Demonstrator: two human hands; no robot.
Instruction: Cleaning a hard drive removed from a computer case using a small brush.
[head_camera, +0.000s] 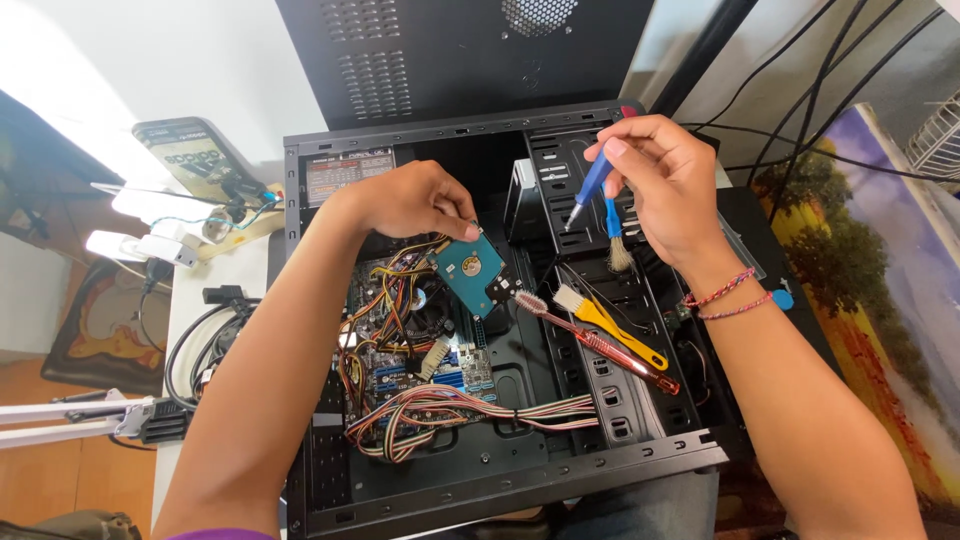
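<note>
White surface (215, 275), open PC case (500, 470) lying flat. Left hand (410, 200) clamped on hard drive (470, 270), lifted over motherboard. Right hand (665, 185) pinching blue screwdriver (590, 190) plus small brush (617, 240). Drive looks freed; cables still messy.

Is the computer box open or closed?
Open. The case has its side off, so the wires and board show. The left hand holds a drive inside it.

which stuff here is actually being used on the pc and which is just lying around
In use:
left hand holding the hard drive
right hand holding the blue brush
open computer case

Lying about:
yellow brush
red toothbrush
phone
painting
</note>
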